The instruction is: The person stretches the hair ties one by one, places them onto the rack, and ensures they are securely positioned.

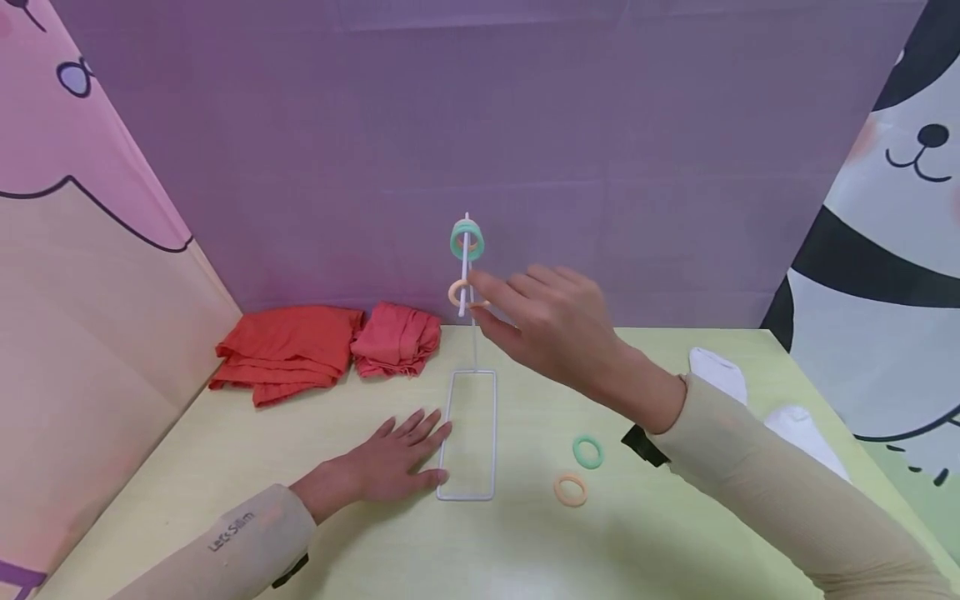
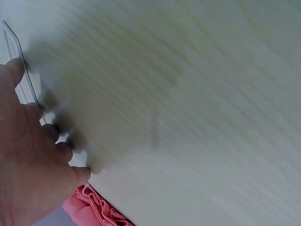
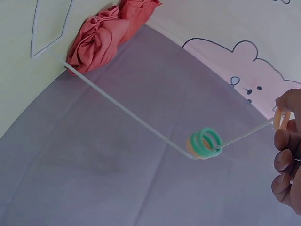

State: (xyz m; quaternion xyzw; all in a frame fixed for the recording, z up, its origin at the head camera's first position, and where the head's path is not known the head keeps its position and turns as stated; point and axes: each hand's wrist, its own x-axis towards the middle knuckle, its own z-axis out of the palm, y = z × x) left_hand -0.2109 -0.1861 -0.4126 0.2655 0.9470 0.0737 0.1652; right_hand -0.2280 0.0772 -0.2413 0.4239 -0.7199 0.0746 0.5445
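Observation:
My right hand [image 1: 551, 321] pinches a peach-orange ring [image 3: 278, 120] between thumb and index finger at the near tip of the white wire stand's [image 1: 494, 433] upper arm. In the head view the ring overlaps that tip. Farther back on the same arm hang green rings [image 1: 455, 242] with peach-orange behind them, bunched near the upright. My left hand [image 1: 393, 462] lies on the table with fingers spread, its fingertips over the left side of the stand's rectangular base. In the left wrist view, thumb and fingers [image 2: 51, 133] reach the base wire.
A green ring [image 1: 588, 452] and a peach-orange ring [image 1: 571, 490] lie on the table [image 1: 525, 550] right of the base. Two folded red cloths [image 1: 288, 346] are at the back left. White cloth items [image 1: 717, 373] sit beyond my right forearm. A purple curtain [image 1: 525, 125] hangs behind.

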